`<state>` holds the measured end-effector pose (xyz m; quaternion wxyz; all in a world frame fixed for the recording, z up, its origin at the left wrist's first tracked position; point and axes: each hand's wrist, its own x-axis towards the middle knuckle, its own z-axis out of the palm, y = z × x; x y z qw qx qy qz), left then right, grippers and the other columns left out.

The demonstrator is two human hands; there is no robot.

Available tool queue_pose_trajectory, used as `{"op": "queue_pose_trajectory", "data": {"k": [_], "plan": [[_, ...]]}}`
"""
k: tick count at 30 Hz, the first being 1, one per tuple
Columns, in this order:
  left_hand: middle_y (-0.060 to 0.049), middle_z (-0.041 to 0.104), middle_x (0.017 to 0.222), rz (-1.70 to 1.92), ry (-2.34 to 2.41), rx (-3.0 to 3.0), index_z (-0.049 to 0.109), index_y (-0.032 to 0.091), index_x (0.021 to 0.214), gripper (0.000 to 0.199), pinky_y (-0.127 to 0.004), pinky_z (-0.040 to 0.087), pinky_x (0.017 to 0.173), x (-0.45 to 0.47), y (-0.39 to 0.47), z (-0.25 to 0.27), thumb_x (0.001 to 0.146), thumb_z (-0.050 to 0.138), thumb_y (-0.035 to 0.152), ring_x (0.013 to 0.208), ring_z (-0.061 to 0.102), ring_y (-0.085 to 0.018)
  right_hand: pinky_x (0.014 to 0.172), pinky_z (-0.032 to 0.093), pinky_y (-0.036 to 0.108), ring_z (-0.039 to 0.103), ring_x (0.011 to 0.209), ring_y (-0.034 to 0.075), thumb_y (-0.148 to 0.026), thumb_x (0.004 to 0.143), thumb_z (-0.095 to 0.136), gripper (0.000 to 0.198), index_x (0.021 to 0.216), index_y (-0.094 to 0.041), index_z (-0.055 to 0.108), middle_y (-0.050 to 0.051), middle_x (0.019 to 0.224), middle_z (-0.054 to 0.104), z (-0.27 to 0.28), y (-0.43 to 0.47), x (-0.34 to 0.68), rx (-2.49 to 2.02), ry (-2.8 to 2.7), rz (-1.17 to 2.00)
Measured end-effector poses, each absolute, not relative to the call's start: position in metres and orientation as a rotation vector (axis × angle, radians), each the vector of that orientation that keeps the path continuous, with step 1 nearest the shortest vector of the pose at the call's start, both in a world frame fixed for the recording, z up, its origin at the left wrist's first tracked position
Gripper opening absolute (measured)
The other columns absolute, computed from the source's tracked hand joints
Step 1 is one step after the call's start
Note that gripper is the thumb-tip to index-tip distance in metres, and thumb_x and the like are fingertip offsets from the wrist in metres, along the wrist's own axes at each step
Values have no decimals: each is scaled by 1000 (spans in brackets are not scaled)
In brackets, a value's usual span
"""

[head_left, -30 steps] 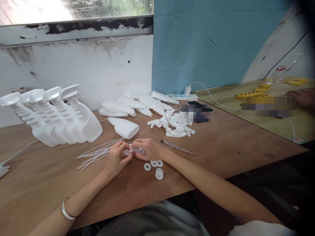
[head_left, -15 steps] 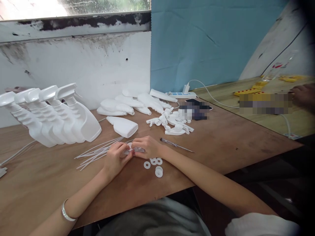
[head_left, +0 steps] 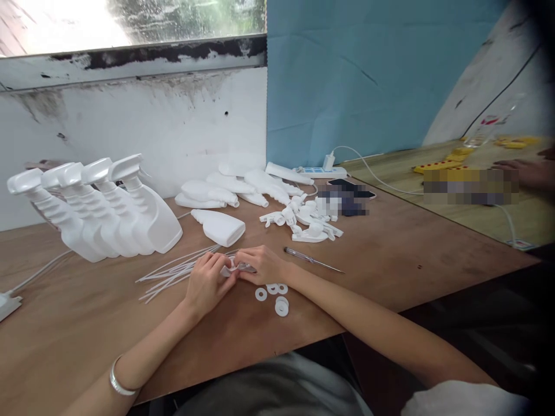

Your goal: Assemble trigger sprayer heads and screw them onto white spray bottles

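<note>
My left hand (head_left: pixel 203 284) and my right hand (head_left: pixel 265 266) meet above the table, both closed on a white trigger spray head (head_left: pixel 232 266). Fingers cover most of it. Thin white dip tubes (head_left: pixel 167 276) lie in a loose bundle left of my left hand. Several flat white washers (head_left: pixel 261 294) rest on the wood just below my right hand, some overlapping. Behind the hands a white bottle (head_left: pixel 223 228) lies on its side. More white spray heads (head_left: pixel 312 231) are heaped behind and to the right, with a screwdriver (head_left: pixel 310 257) in front of them.
Upright white spray bottles (head_left: pixel 151 216) with heads fitted stand in a row at the left. Other bottles (head_left: pixel 208 190) lie piled by the wall. A phone (head_left: pixel 353 188) and power strip (head_left: pixel 318 172) sit at the back. At right, another person's hand (head_left: pixel 526 172) rests over the neighbouring table.
The view has tilted slightly upward, so the scene sits a little lower. My hands stay together on the spray head, with fingers slightly shifted. The other person's hand has moved slightly left.
</note>
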<state>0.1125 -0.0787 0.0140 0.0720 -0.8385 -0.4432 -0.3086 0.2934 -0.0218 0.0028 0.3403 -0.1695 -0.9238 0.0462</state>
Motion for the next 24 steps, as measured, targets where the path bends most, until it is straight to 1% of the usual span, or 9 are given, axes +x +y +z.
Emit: {"op": "queue_pose_trajectory", "data": {"k": [5, 11, 15, 19, 21, 24], "plan": [[-6, 61, 90, -949, -1371, -2476, 51, 19, 88, 11, -35, 42, 72, 113, -80, 13, 80, 54, 27, 83, 54, -21, 58, 43, 23, 63, 66, 14, -30, 76, 59, 28, 98, -18, 45, 2, 79, 66, -1, -24, 292, -530, -2342, 209], [-6, 60, 95, -929, -1301, -2520, 52, 19, 88, 11, -36, 42, 76, 114, -81, 17, 79, 55, 24, 87, 53, -22, 62, 45, 23, 65, 76, 15, -30, 79, 56, 26, 99, -19, 44, 4, 89, 67, -3, -23, 292, -436, -2342, 172], [-6, 60, 95, -895, -1303, -2538, 52, 19, 87, 10, -36, 43, 75, 114, -82, 20, 79, 54, 24, 86, 53, -22, 60, 45, 24, 65, 73, 15, -31, 79, 56, 26, 98, -19, 45, 3, 87, 68, -5, -23, 291, -427, -2322, 160], [-6, 60, 95, -841, -1307, -2556, 51, 19, 88, 10, -36, 43, 77, 115, -82, 21, 79, 53, 22, 87, 53, -23, 61, 45, 24, 65, 77, 16, -32, 79, 56, 27, 100, -18, 45, 5, 90, 67, -5, -23, 291, -438, -2326, 175], [-6, 60, 94, -823, -1315, -2557, 51, 18, 89, 11, -36, 42, 76, 115, -81, 20, 79, 53, 23, 87, 53, -23, 62, 45, 24, 65, 79, 17, -32, 77, 59, 32, 102, -18, 44, 5, 92, 67, -1, -23, 292, -463, -2357, 206], [-6, 60, 90, -857, -1330, -2572, 51, 18, 89, 10, -35, 42, 74, 113, -81, 17, 80, 52, 23, 84, 53, -22, 68, 46, 26, 63, 83, 19, -39, 72, 65, 49, 109, -16, 42, 7, 95, 65, 7, -22, 298, -460, -2434, 347]]}}
